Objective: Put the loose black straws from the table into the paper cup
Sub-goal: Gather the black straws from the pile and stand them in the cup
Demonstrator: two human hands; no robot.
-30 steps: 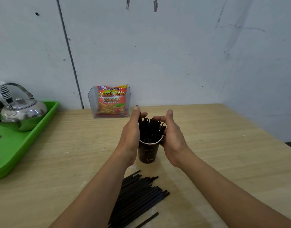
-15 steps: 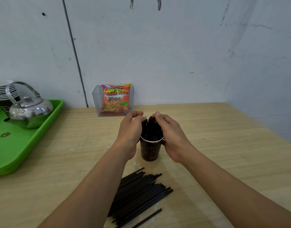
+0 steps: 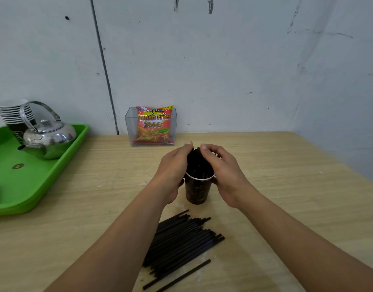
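Cup: the brown paper cup [image 3: 197,189] is standing up straight on the wooden table [image 3: 286,197], near the middle.
Straws in cup: a bunch of black straws [image 3: 199,165] is sticking up out of the cup.
Left hand: the left hand [image 3: 173,169] is curling around the bunch from 9 o'clock, with its fingertips [image 3: 188,143] touching the tops of the straws.
Right hand: the right hand [image 3: 225,171] is curling around the bunch from 3 o'clock, squeezing the straws together against the left hand.
Loose straws: a pile of loose black straws [image 3: 181,241] is lying flat on the table at 6 o'clock from the cup, and one single straw [image 3: 177,275] is lying just beside the pile, closer to the person.
Other things: a green tray [image 3: 55,165] is sitting at 9 o'clock, holding a shiny kettle [image 3: 48,138]. A snack bag [image 3: 154,125] is standing at 12 o'clock by the wall.
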